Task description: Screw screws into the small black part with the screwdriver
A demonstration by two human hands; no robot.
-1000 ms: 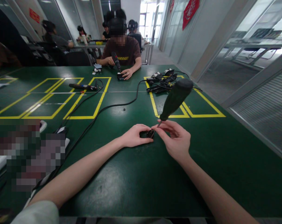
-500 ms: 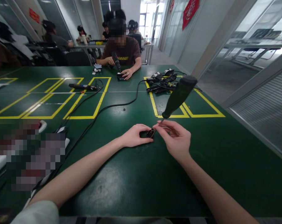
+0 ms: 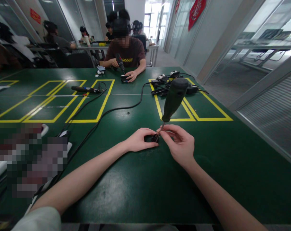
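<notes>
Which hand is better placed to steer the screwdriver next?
Probably your right hand: it pinches the screwdriver by its shaft, while your left hand curls around the small black part.

Yellow lettering (image 3: 127,60) "assup" on brown T-shirt (image 3: 136,50), start partly hidden; characters on red banner (image 3: 196,13) unreadable.

Small part (image 3: 155,138): only partly visible.
My left hand (image 3: 137,140) covers some of it, its form is too small to make out, and I cannot tell where the tip of the screwdriver (image 3: 173,101) rests. The screwdriver hides some of the black tools (image 3: 160,91) behind. Items (image 3: 43,163) at left are masked by blocks. A speck (image 3: 128,113) on the table (image 3: 116,186) is too small to name. The bottom edge cuts off my left sleeve (image 3: 39,219) and right forearm (image 3: 220,192).
</notes>
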